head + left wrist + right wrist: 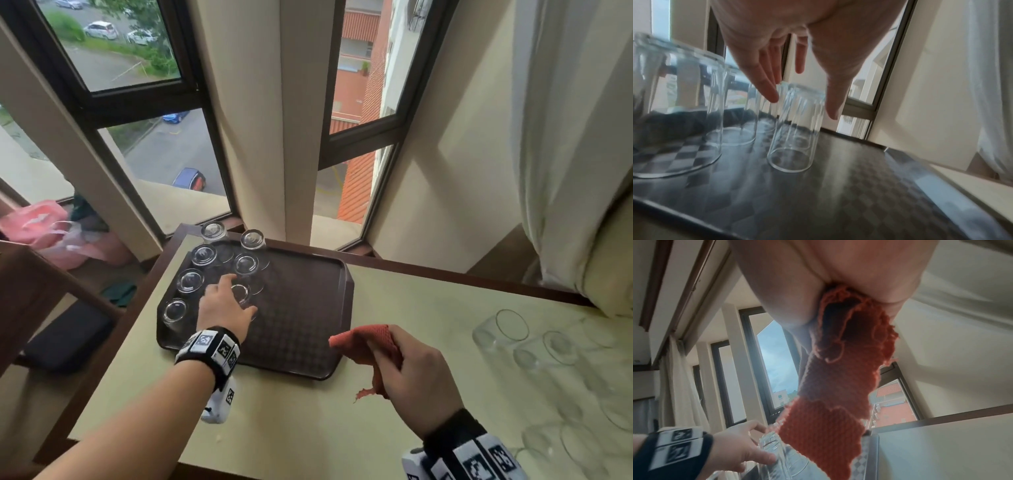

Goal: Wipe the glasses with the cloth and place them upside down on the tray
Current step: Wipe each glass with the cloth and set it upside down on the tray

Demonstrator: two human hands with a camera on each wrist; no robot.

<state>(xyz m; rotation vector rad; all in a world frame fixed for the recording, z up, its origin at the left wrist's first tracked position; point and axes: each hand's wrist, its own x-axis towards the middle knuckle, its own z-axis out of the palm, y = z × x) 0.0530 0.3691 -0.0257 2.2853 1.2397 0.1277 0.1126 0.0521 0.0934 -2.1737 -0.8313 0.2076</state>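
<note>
Both forearms bare, no sleeves. Left hand bare, no rings seen. Left wristband: wide black strap, white square tiles carrying black pixel-pattern markers set side by side around it. White boxy camera unit hangs under left wrist, one same marker on its side. Right hand bare. Right wristband: same black strap, same white marker tiles; white block at its near edge, partly cut off by frame.

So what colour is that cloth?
The cloth is orange-red, a knitted weave; clearest in the right wrist view.
</note>
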